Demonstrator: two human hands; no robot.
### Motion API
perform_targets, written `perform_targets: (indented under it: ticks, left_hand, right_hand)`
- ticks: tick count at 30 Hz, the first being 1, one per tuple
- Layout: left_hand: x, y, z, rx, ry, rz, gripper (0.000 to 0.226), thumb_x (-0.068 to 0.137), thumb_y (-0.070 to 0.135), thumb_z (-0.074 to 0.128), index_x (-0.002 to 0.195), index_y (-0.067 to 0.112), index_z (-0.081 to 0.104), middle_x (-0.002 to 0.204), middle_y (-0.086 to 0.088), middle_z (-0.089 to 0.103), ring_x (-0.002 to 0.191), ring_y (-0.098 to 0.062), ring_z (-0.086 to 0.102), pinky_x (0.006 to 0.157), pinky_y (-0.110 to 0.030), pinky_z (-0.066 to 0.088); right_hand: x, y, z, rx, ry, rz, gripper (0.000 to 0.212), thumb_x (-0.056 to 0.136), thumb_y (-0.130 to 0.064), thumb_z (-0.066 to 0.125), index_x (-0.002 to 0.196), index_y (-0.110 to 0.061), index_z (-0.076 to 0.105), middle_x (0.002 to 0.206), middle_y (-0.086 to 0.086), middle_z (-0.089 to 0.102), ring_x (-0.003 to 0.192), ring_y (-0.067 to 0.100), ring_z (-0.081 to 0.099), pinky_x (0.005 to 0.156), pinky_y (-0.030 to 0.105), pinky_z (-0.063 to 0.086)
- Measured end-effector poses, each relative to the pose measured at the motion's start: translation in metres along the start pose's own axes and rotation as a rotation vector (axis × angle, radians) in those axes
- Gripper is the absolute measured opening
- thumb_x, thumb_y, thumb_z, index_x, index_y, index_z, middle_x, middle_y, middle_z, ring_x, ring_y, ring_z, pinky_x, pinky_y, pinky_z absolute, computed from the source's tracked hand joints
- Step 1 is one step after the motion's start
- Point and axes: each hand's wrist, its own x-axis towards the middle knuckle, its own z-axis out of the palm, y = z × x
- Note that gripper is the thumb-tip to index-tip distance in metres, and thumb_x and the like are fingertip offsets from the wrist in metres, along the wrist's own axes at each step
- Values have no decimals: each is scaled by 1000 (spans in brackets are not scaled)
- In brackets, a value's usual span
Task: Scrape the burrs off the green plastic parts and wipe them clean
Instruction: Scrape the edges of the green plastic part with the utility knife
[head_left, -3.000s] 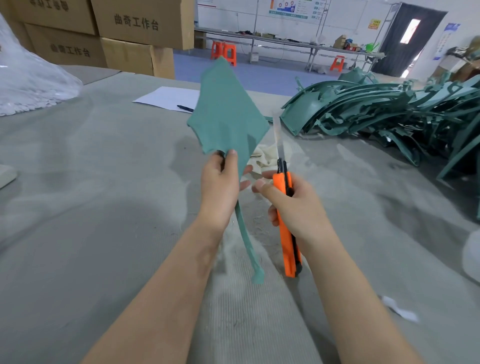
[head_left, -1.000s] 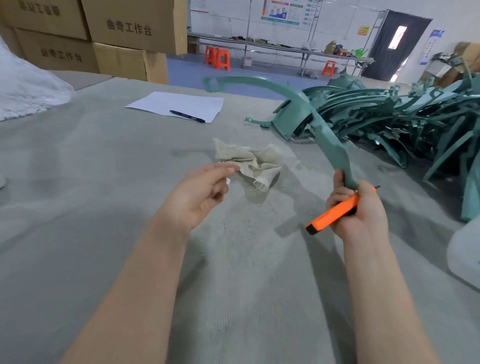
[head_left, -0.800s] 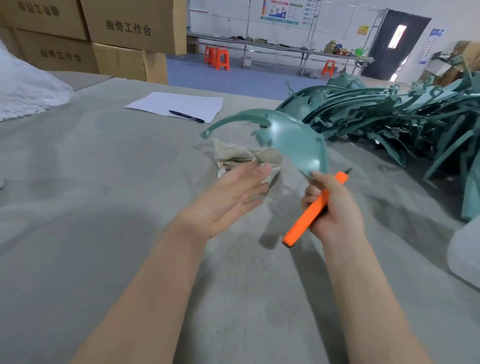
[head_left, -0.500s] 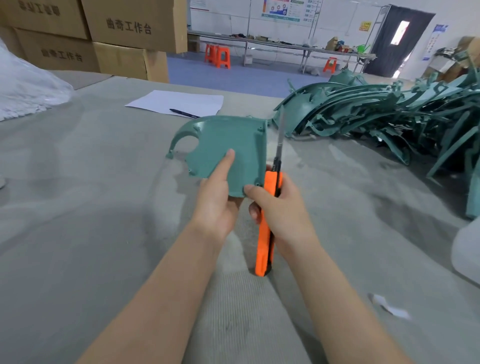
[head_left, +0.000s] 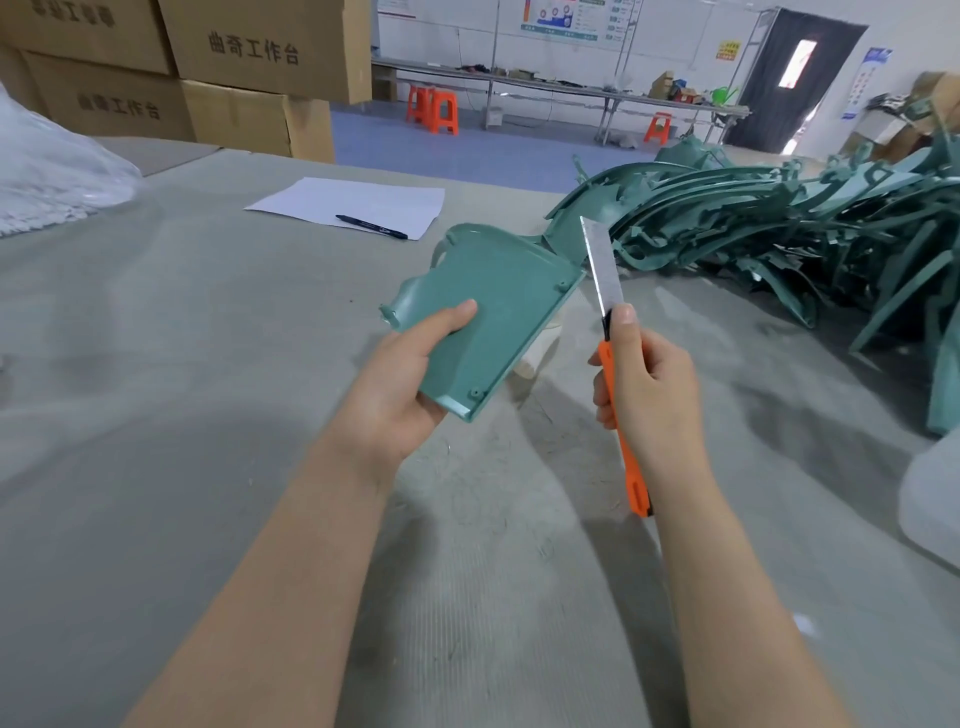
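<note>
At the upper left of the frame stacked cardboard boxes (head_left: 218, 73) stood behind the grey felt-covered table (head_left: 171, 395), with a clear plastic bag (head_left: 47, 171) at the far left edge. Further right, a sheet of paper (head_left: 353, 202) lay on the table with a black pen (head_left: 371, 227) on it.

Just left of centre, the left hand (head_left: 400, 384) held a green plastic part (head_left: 493, 312) above the table, thumb pressed flat on its inner face and fingers curled underneath, out of sight. The part was a thin, curved shell with a raised rim and small screw bosses. It looked light and stiff enough to hold its shape from one corner, though a wall that thin would probably flex under hard scraping. The smooth face seemed slippery, so a hold near the edge being worked, thumb against fingers, looked soundest. A pale rag (head_left: 540, 348) peeked out on the table beneath it.

Right of centre, the right hand (head_left: 649, 384) was wrapped around an orange utility knife (head_left: 621, 415), thumb along the handle. The extended blade (head_left: 600, 270) stood just beside the part's right rim; whether it touched could not be told.

At the upper right lay a pile of green plastic parts (head_left: 779, 228).
</note>
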Motion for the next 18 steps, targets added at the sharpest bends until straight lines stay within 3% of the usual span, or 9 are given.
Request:
perform_targets:
  ticks: [3,10,15,18]
  left_hand:
    - [-1,0,-1,25,-24,-10,51,70,23,71,118,9,64,99,-5,74,79,-15,72,59,-23,55]
    - [0,2,-4,22,-17,13,49,69,23,71,116,10,64,99,-5,74,80,-15,72,60,-24,55]
    - [5,1,-6,9,72,59,29,84,18,67,112,10,66,99,-7,74,82,-16,71,62,-26,56]
    - [7,1,-6,-5,123,98,15,88,17,63,100,10,67,90,-6,74,78,-16,71,67,-27,58]
  right_hand:
    - [0,4,2,-2,-11,-29,52,98,-52,42,66,-13,55,53,-8,53,43,8,48,43,23,41]
    - [-1,7,5,-24,-84,-67,59,87,-67,41,60,-15,42,49,-4,45,43,14,42,50,33,38]
    - [-12,2,18,-194,-244,-186,60,91,-63,43,67,-8,54,53,6,49,56,36,52,57,49,50]
    - [-21,-2,24,-240,-341,-243,67,82,-72,38,68,-10,55,54,10,53,55,31,55,55,44,50]
